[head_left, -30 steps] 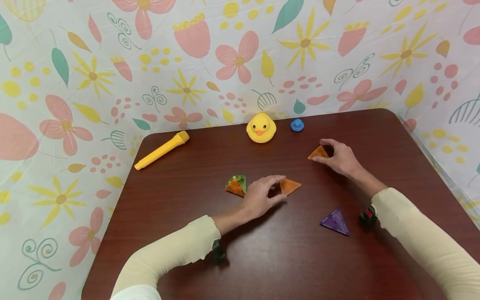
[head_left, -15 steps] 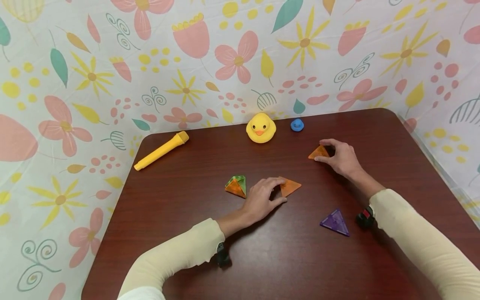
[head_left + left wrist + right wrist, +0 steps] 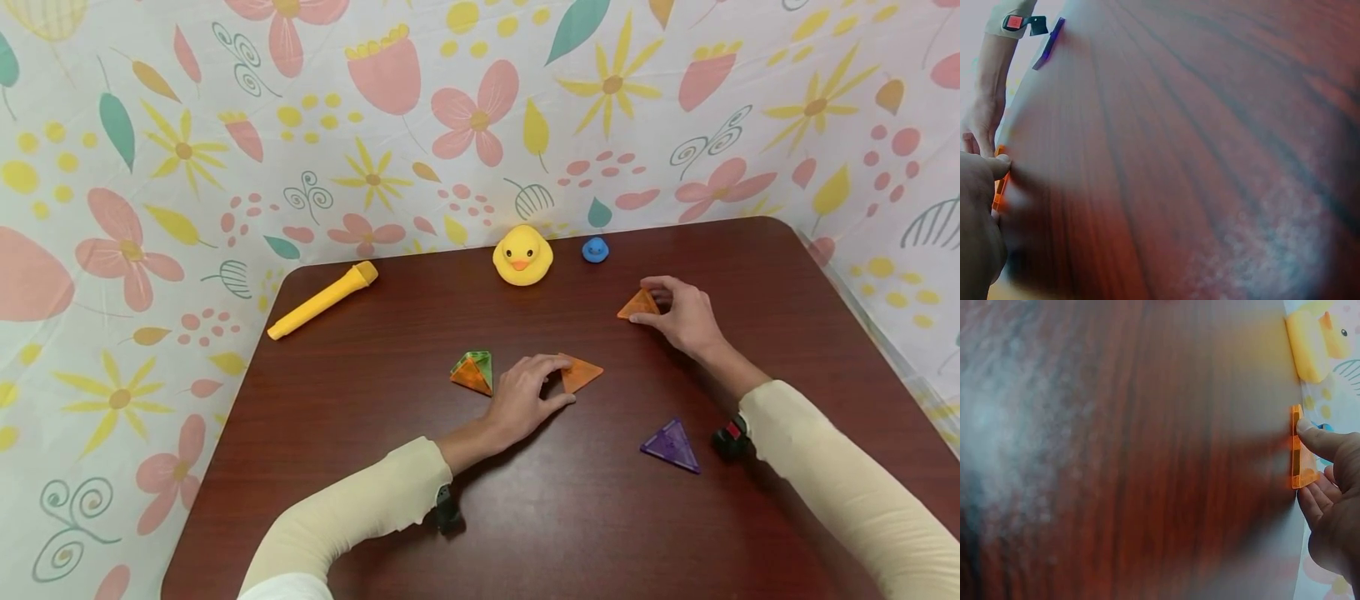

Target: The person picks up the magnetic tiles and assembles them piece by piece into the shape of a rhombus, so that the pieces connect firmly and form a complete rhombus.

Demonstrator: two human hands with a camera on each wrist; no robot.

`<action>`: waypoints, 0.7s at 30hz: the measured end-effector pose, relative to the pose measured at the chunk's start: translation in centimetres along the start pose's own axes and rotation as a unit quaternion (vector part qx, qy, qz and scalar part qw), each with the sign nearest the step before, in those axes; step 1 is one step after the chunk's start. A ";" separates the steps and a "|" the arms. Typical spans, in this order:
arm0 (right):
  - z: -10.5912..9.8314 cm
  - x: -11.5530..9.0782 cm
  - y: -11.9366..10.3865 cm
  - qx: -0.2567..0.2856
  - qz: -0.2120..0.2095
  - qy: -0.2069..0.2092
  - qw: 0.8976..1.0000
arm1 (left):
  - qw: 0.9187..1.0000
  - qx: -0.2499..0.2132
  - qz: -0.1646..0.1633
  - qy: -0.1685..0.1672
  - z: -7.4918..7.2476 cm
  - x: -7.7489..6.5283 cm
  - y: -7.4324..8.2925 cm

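We see both hands on the table, well apart, each pinching an orange triangle. The left hand has its thumb and fingers at the near-side and far-side corners of the left orange triangle, mid-table; its free tip points right, away from the palm, and its long axis runs roughly left to right. The right hand grips the right orange triangle farther back on the right, thumb on the near edge, fingers at the far corner. That one's free tip points left and a little toward the person; thumb and fingers cover part of it, so we can't call its long axis. In the right wrist view we get its rim edge-on between thumb and fingers. Purple triangle lies flat nearer the person, one corner aimed at the back; nothing touches it. Left of the left hand we note a green-and-orange piece, orange face toward us, green behind. Along the back we log a yellow duck facing us, a small blue duck just right of it, and a yellow microphone at left, lying diagonally, head to the back right.
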State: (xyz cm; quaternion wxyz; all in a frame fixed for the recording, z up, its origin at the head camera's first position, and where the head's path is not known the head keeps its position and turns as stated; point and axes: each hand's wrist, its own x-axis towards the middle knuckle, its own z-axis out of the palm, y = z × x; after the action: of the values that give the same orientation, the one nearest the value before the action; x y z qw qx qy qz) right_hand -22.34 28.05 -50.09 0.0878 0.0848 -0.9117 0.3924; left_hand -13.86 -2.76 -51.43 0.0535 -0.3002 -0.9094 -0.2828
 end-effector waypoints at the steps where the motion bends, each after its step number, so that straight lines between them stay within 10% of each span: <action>1: 0.0 0.0 -0.1 0.001 0.000 0.000 1.000 | 1.000 -0.001 -0.001 0.000 0.0 0.0 0.0; 21: -0.4 0.5 -0.4 -0.021 0.002 0.002 1.000 | 1.000 0.004 -0.004 -0.003 -0.1 0.0 0.0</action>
State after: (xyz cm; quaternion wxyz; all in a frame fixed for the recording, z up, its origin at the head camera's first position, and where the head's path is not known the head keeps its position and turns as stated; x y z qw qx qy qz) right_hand -22.72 28.07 -49.42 0.0905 0.0808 -0.9197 0.3734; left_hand -13.90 -2.83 -51.34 0.0511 -0.2974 -0.9117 -0.2789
